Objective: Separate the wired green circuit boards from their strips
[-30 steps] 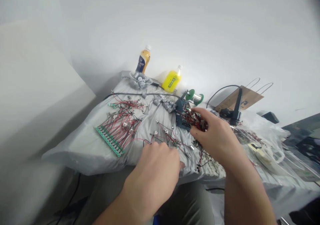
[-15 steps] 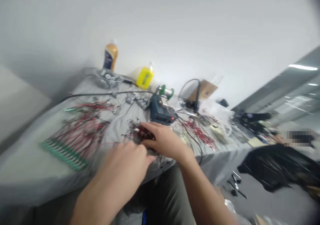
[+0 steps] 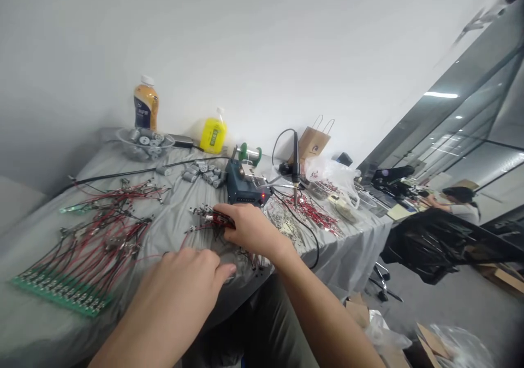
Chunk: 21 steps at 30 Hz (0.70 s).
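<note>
My right hand (image 3: 249,229) is closed over a bundle of red and black wires (image 3: 210,218) with small metal ends, lying low over the cloth-covered table. Nearer to me, my left hand (image 3: 188,275) is curled with its back up and the thumb sticking out; its fingertips are hidden, and so is whatever they hold. Thin red wires show at the edge of that hand. To the left lies a green circuit board panel (image 3: 61,294), with many red and black wires (image 3: 98,242) running up from it.
Behind my right hand stands a blue soldering station (image 3: 245,185) with a solder spool (image 3: 250,154) and an upright iron (image 3: 295,166). Small motors (image 3: 204,172) lie nearby, others fill a bowl (image 3: 123,148). Bottles (image 3: 213,133) stand at the wall. Another person (image 3: 462,207) sits far right.
The view has swung, so the table things sit further left and look sharper. My right hand still covers the wire bundle; a wider gap now shows between my two hands.
</note>
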{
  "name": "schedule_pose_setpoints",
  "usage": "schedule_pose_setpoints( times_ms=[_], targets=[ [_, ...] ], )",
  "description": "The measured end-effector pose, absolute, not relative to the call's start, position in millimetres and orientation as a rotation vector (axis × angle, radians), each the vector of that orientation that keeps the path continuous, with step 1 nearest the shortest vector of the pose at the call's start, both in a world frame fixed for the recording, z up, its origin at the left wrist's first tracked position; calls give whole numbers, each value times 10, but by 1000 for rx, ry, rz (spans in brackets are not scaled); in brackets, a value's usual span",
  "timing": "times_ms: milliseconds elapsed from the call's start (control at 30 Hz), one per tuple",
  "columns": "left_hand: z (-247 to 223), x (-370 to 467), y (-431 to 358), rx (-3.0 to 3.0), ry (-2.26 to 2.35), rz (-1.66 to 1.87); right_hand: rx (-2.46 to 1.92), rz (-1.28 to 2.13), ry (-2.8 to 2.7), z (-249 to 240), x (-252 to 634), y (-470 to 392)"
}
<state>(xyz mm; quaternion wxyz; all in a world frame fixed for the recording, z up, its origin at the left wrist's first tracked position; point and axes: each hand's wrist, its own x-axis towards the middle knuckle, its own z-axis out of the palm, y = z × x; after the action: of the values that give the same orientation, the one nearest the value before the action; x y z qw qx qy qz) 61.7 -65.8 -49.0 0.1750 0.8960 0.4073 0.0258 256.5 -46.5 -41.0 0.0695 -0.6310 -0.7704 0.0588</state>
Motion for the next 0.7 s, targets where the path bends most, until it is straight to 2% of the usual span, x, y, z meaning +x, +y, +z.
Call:
schedule_pose_setpoints(
  times_ms=[333,700],
  targets=[
    [-446,630,-671,2507,1157,152,-1882,155,-2157,-12,2495,-434],
    [-407,582,-712,2421,1148,290,-1746,-26,-2114,546,2327,-106]
  ],
)
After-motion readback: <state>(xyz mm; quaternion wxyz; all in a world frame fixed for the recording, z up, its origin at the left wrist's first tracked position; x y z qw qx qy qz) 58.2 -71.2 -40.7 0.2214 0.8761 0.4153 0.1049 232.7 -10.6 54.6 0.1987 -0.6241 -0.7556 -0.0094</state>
